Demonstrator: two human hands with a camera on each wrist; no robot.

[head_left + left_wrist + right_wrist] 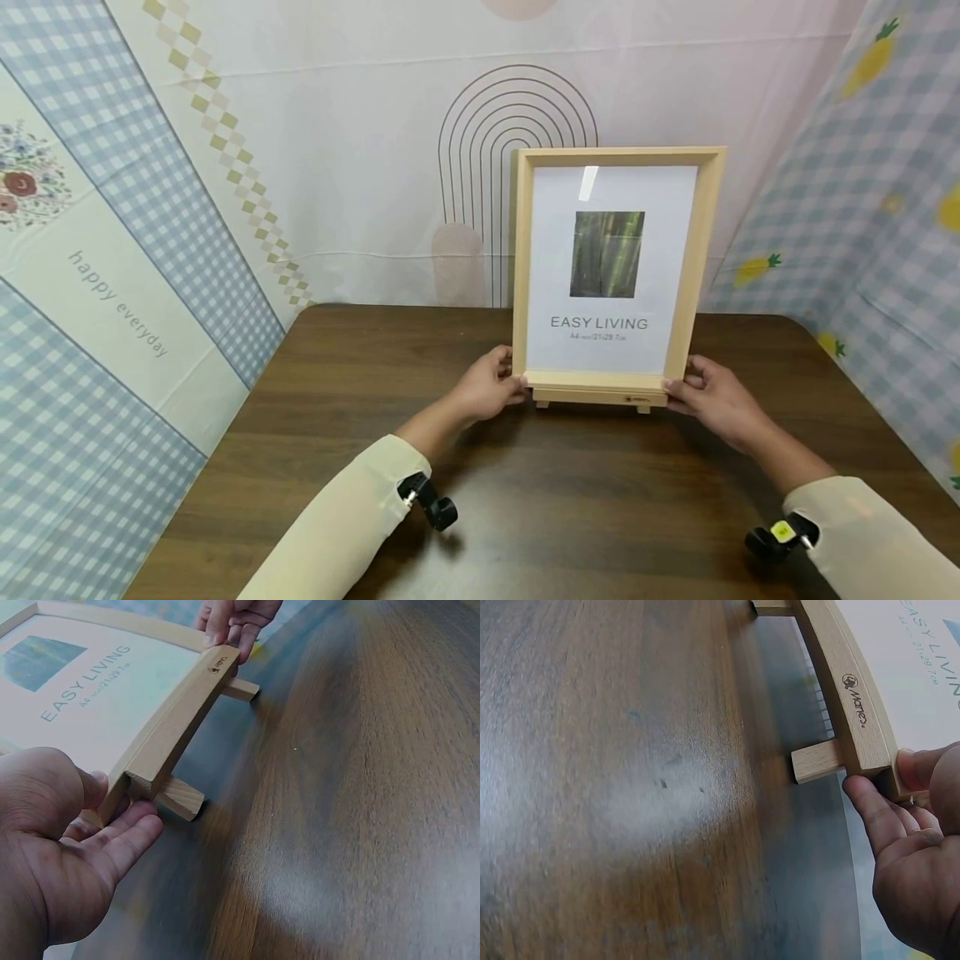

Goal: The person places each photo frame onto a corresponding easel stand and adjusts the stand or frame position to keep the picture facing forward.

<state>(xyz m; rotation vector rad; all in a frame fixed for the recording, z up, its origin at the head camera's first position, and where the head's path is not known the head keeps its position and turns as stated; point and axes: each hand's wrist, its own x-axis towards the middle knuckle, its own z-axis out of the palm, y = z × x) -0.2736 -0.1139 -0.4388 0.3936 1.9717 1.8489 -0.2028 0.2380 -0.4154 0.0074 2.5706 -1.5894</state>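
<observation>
A light wood picture frame (617, 158) stands upright on a small wooden easel (592, 397) toward the back of the table. Behind its front pane is a white sheet with a dark green picture and the words EASY LIVING. My left hand (487, 387) pinches the frame's lower left corner, thumb in front and fingers behind and below. At the lower right corner, my right hand (712, 400) grips in the same way. The left wrist view shows the easel's ledge (184, 712) and its dark-tipped feet. Ledge lettering shows in the right wrist view. The easel's back is hidden.
The dark brown wooden table (600, 517) reaches to a patterned cloth backdrop (360, 167) close behind the frame. Checked cloths hang at the left and right sides. Both sleeves carry a small black wrist camera (435, 502).
</observation>
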